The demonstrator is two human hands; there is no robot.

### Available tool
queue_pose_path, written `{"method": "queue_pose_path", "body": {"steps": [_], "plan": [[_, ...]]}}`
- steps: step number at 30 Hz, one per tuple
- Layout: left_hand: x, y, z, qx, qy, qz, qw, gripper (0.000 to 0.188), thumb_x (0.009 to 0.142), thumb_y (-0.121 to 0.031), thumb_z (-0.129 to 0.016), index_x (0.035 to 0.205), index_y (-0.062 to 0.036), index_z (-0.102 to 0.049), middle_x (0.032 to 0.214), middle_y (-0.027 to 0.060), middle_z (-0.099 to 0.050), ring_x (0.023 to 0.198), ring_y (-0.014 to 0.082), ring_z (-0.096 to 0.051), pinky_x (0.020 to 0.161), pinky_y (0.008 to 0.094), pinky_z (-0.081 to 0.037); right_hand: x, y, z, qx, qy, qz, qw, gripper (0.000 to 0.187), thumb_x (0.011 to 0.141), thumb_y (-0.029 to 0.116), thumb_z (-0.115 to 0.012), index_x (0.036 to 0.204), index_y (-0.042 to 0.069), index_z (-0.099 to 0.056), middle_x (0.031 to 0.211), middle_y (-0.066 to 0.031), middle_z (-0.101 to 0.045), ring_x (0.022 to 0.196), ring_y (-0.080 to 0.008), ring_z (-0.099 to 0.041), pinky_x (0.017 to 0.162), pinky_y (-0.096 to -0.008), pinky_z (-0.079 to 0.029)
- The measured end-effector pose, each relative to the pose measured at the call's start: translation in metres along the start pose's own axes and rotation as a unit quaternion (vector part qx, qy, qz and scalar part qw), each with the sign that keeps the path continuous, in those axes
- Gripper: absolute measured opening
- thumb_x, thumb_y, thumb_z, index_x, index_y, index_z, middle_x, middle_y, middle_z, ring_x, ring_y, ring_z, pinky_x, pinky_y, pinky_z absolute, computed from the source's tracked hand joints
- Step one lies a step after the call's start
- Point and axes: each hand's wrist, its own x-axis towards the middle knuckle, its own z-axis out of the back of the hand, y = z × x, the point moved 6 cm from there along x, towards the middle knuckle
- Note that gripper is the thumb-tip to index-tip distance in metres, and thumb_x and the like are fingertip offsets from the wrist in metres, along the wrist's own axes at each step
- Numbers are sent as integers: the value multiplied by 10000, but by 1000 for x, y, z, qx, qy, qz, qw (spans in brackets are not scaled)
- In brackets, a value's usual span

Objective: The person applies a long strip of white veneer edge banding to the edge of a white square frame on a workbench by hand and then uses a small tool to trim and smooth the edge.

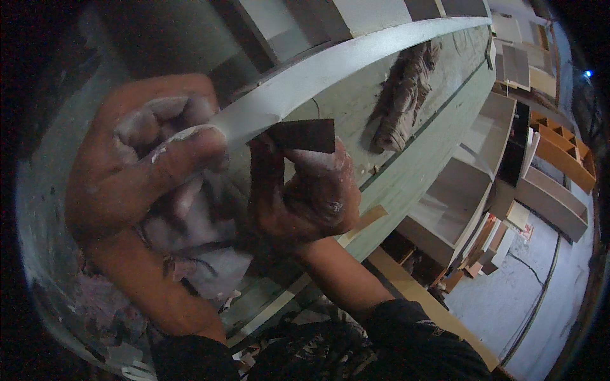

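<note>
A long, pale white strip runs from my left hand toward the far right, curved by the lens. My left hand pinches its near end, thumb on top and fingers curled. White dust coats the fingers of both hands. Just to the right, my right hand pinches a small, dark, flat rectangular piece between thumb and fingers. That piece is close beside the strip's lower edge; whether they touch I cannot tell.
A greenish worktable lies under the strip, with a crumpled brown cloth bundle on it. Beyond its right edge stand pale open drawer boxes and an orange-brown divided wooden box. Dark and pale panels lie beyond the strip.
</note>
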Motion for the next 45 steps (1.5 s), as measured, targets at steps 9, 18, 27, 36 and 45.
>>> {"method": "queue_pose_path", "body": {"steps": [9,18,27,36,45], "plan": [[10,0,-2,-23,57,66,996,304,847,-219,-716,1002,-12,-554,783,73,-584,499,87,-531,375,209,-397,7,-6,-1,-27,9,68,997,354,666,-99,-708,998,18,-671,841,-154,-669,700,-280,-657,590,-336,-511],[14,4,-4,-49,79,42,995,245,853,-211,-709,881,-20,-560,716,58,-587,460,79,-497,391,221,-392,13,2,6,-72,68,48,994,130,777,-131,-663,858,-54,-597,781,-147,-669,706,-208,-676,597,-289,-505],[17,2,-2,-24,121,55,991,217,863,-186,-698,897,-11,-574,757,85,-618,471,92,-507,387,226,-390,22,12,6,-110,93,55,988,158,718,-97,-691,824,-8,-613,713,-121,-636,607,-222,-618,529,-295,-465],[14,8,0,-61,90,71,992,305,837,-169,-747,1045,-40,-564,789,86,-626,501,111,-542,414,241,-419,25,11,1,-104,110,42,988,159,709,-110,-680,816,-3,-630,707,-109,-644,588,-180,-617,536,-275,-470],[-8,11,24,-13,51,76,996,303,781,-15,-769,1032,-42,-600,781,82,-652,587,104,-591,510,244,-464,17,7,-18,-84,122,-9,989,239,656,-43,-673,893,-24,-645,775,-116,-678,678,-199,-693,620,-285,-533]]}}
